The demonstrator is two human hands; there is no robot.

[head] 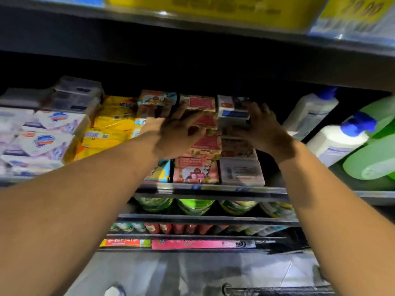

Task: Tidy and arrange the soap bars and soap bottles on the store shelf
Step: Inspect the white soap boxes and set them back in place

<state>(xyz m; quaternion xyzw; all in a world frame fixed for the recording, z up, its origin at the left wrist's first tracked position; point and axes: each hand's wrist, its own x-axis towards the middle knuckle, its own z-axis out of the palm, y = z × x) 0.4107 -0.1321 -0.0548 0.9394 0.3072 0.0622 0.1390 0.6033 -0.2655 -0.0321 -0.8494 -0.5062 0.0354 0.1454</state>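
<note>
Both my arms reach into the middle shelf (213,189). My left hand (177,133) lies with spread fingers on a row of red-and-cream soap boxes (205,144). My right hand (263,129) is against the right side of a stack of white soap boxes (233,112), fingers straight. More boxed bars stand at the shelf front: a red one (195,170) and a white one (241,171). Yellow soap packs (111,129) and white wrapped bars (47,142) fill the left. White bottles with blue caps (337,139) and green bottles (372,159) lie at the right.
The upper shelf edge (192,20) with yellow price tags hangs close above. Grey multipacks (77,95) sit at the back left. Lower shelves hold green bottles (194,206) and red packs (181,228). The grey floor (192,274) shows below.
</note>
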